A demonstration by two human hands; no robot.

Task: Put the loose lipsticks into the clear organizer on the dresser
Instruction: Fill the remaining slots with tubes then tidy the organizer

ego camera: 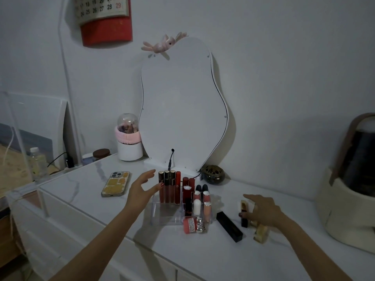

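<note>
The clear organizer stands mid-dresser with several upright lipsticks and glosses in its slots. My left hand hovers open at its left side, fingers spread, thumb close to the tall tubes. My right hand rests over a gold-and-black lipstick standing to the right of the organizer, thumb and fingers on either side of it. A black rectangular lipstick lies flat between organizer and hand. A gold tube lies near my wrist. A red tube and a silver cap lie at the organizer's front.
A phone lies left of the organizer. A wavy white mirror with a cable leans on the wall, a dark round jar beside it. A white pot with a pink band stands back left, a cream appliance at far right.
</note>
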